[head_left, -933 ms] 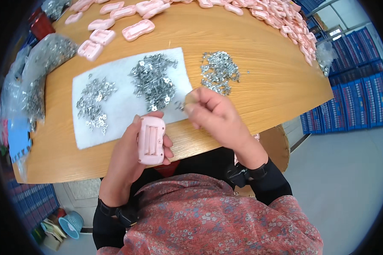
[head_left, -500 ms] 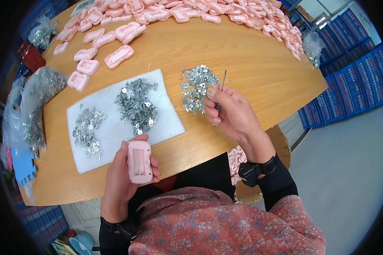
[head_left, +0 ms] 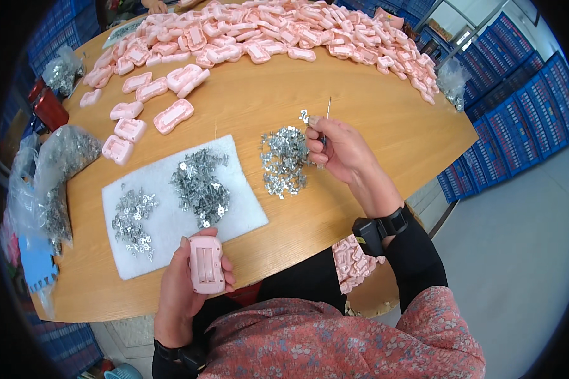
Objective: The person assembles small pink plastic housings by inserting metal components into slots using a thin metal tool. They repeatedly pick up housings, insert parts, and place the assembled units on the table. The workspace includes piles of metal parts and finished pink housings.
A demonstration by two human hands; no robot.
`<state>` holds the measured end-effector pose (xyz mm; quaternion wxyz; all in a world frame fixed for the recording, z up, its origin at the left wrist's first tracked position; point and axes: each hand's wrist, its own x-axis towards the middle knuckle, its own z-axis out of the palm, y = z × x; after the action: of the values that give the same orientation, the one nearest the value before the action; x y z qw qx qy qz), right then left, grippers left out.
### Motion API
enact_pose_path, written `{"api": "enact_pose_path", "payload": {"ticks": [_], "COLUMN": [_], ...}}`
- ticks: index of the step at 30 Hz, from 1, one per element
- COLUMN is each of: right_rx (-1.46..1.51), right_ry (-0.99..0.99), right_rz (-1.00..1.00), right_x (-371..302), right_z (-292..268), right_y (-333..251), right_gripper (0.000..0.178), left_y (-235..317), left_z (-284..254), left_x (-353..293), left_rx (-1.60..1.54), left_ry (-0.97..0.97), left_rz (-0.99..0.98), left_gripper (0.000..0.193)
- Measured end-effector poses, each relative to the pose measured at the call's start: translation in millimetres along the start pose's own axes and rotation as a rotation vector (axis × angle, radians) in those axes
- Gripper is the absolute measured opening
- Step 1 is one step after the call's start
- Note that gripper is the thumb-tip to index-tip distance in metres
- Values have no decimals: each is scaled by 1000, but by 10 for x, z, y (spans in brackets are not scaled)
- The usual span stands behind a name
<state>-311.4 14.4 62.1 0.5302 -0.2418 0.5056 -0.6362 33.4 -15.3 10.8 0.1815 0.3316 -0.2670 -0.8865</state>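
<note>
While the left hand [head_left: 178,275] cradles a pink casing [head_left: 207,265] just over the near edge of the worktop [head_left: 411,145], its thumb along one side and its fingers curled round the other, the head view shows the casing's long recess facing up. No silver shows in that recess, so this casing looks unfitted, though its ends are too small to judge surely.

The right hand [head_left: 340,148] is closed to a narrow pinch on a small metal clip [head_left: 304,116], with a slim tool [head_left: 329,108] standing upright in the same grip. Just beside it lies a pile of silver clips [head_left: 284,161]; two more heaps, a dense one [head_left: 201,186] and a sparser one [head_left: 133,218], rest on a white mat [head_left: 250,218].

Much seems left: a broad mass of pink casings [head_left: 259,31] covers the far side, and a few lie loose nearer the mat. More pink casings fill a cardboard box [head_left: 380,292] below the worktop; whether those are finished cannot be told.
</note>
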Motion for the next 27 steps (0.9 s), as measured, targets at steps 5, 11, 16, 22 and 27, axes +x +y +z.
{"api": "enact_pose_path", "payload": {"ticks": [5, 11, 16, 22, 27], "right_rx": [-58, -209, -404, -449, -328], "right_ry": [88, 145, 222, 276, 316], "right_rz": [-50, -144, -254, -328, -271], "right_x": [305, 930, 1393, 2017, 2358], "right_z": [31, -54, 19, 103, 386], "right_y": [-154, -236, -316, -318, -450], "right_gripper": [23, 22, 22, 23, 19], "left_y": [-10, 7, 21, -17, 14], "left_z": [-70, -135, -228, -301, -277], "left_x": [9, 17, 27, 26, 28], "left_rx": [-37, -99, -182, -193, -109], "left_ry": [-54, -93, -202, -274, -204], "left_rz": [-8, -30, -45, -75, -119], "left_gripper": [56, 57, 56, 55, 58]}}
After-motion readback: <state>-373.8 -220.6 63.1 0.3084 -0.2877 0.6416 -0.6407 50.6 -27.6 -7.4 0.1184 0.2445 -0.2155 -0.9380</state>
